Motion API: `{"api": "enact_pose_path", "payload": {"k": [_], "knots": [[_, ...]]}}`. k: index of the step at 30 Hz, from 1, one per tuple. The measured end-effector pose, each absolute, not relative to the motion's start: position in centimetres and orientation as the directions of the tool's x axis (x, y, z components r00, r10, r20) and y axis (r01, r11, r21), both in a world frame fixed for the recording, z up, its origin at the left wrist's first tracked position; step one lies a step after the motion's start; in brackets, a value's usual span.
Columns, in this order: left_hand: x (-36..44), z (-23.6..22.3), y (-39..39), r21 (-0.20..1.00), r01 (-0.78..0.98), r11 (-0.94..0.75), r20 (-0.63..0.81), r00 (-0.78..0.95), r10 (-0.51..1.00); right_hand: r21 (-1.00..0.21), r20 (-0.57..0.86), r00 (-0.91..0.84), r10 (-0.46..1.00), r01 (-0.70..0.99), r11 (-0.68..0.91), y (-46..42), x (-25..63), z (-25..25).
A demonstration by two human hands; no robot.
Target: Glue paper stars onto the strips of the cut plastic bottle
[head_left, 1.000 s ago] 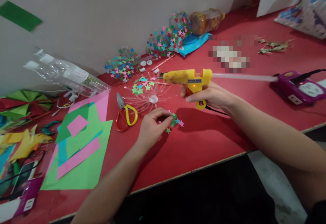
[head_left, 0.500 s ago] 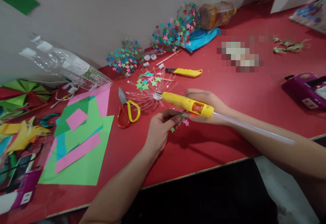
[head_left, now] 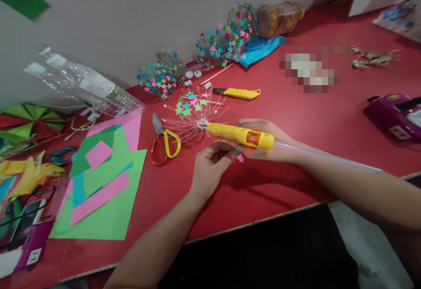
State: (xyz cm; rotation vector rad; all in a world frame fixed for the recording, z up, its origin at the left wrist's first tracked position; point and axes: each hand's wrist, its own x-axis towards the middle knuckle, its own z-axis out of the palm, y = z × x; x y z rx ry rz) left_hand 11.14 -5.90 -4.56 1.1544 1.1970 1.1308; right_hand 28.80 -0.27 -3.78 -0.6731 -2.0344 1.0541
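Observation:
My right hand (head_left: 279, 133) is closed around a yellow hot glue gun (head_left: 232, 133), with a long clear glue stick (head_left: 329, 157) running out of its back end. The gun's nozzle points left, at the center of a spray of thin clear plastic strips (head_left: 184, 126) carrying paper stars (head_left: 187, 111). Nearer the table edge, my left hand (head_left: 208, 162) has thumb and fingers pinched together by a pink paper star (head_left: 240, 158) and a bit of green, close under the glue gun. My right fingers are partly hidden behind the gun.
Scissors (head_left: 167, 142) lie left of the strips, a yellow cutter (head_left: 241, 93) behind. Colored paper sheets (head_left: 131, 192) and plastic bottles (head_left: 95, 85) are at left. Star-covered balls (head_left: 162, 76) stand along the wall. A purple device (head_left: 394, 115) sits at right on the red table (head_left: 210, 223).
The glue gun has shifted slightly left and down in my right hand. Fewer stars show at my left fingertips; the lower green one is out of sight.

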Motion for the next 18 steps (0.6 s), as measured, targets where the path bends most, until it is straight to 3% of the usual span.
{"api": "enact_pose_path", "payload": {"k": [12, 18], "knots": [[10.6, -4.1, -5.9, 0.984, 0.106, -0.146, 0.141, 0.058, 0.988, -0.929, 0.263, -0.549, 0.793, 0.077, 0.362, -0.5, 29.3, -2.8], [8.6, -3.6, -5.7, 0.923, 0.262, -0.282, 0.347, -0.25, 0.904, -0.981, 0.17, -0.482, 0.859, 0.003, 0.196, -1.0, 30.7, -1.8]]}}
